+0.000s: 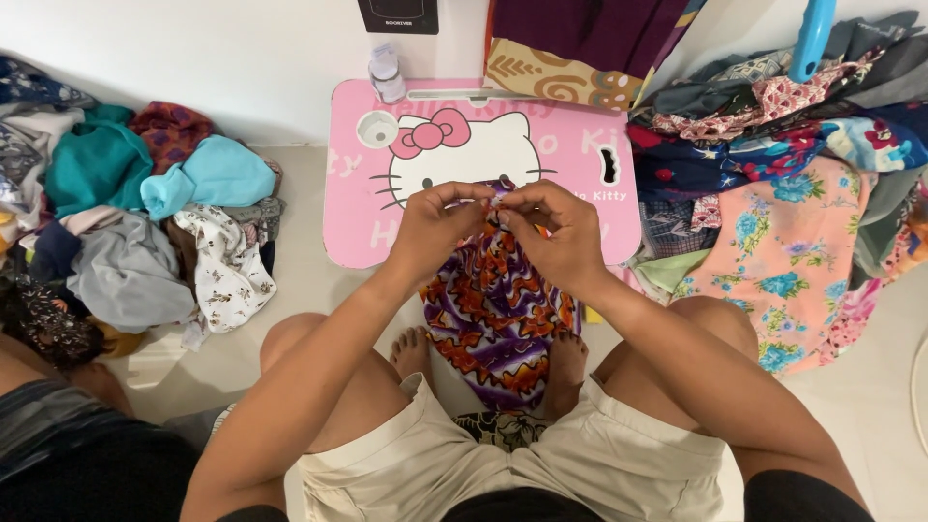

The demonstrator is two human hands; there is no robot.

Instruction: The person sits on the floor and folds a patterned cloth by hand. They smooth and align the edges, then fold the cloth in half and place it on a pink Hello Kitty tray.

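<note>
Hands meet over the pink cartoon-cat table [367, 227]. Left hand [432, 230] and right hand [563, 237] both pinch, fingers tight together, the top edge of a purple and orange patterned cloth [493, 324]. It hangs toward 6 o'clock, down between the knees, not folded yet. Mixed clothes piles sit at 9 o'clock [135, 232] and 3 o'clock [793, 193].

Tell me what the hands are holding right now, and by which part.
Both the left hand and the right hand pinch the top edge of a purple and orange patterned cloth, which hangs down between the knees.
</note>
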